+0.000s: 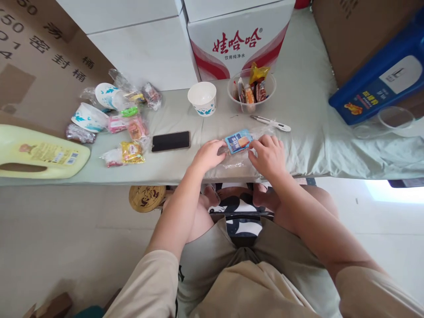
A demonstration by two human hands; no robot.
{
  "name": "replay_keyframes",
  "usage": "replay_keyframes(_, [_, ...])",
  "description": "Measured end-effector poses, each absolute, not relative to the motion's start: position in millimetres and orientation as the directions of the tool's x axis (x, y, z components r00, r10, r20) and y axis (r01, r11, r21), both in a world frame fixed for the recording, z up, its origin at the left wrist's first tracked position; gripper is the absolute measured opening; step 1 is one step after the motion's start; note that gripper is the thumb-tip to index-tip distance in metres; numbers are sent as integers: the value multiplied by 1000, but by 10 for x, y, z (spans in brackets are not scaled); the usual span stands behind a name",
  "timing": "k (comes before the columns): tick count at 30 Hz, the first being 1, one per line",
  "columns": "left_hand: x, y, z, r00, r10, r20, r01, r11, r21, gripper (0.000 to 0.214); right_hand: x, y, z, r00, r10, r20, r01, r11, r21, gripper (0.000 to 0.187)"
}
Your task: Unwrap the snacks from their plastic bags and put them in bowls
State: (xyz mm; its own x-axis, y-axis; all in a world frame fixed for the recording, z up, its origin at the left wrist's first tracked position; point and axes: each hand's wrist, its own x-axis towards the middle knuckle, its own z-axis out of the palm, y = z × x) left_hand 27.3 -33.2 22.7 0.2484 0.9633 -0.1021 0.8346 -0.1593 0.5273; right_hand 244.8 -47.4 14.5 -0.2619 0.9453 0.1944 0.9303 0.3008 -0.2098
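Two hands [209,155] [270,154], one blue packet [238,141], one phone [171,141]

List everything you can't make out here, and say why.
- Head view: whether the right hand grips the blue packet or only its clear wrapper; curled fingers hide the contact.
- Head view: the rest of the yellow bottle, cut off by the left edge; its fine print is too small.
- Head view: the blue container's remainder, cut off by the right edge.
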Motion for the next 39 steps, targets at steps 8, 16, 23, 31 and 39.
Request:
replay_keyframes(8, [337,-263,227,63,995,-82,785,1,619,14,2245,-473,18,-284,883,374,886,391,-249,28])
replay_keyframes(16, [308,-261,166,183,977,-110,789,-79,610,9,2354,-447,99,-289,950,117,917,309,-250,32])
replay_keyframes(23, [358,-267,217,75,982,-175,717,69,693,22,2358,-451,100,-328,931,159,895,360,-264,32])
replay_keyframes(31, [348,-225,165,45,971,-235,677,144,722,32,2332,-409,76,-339,933,120,867,360,-344,43])
replay_keyframes(39, [548,-303,208,137,907,-399,-33,407,913,44,2386,-357,11,-314,942,120,814,332,-477,42])
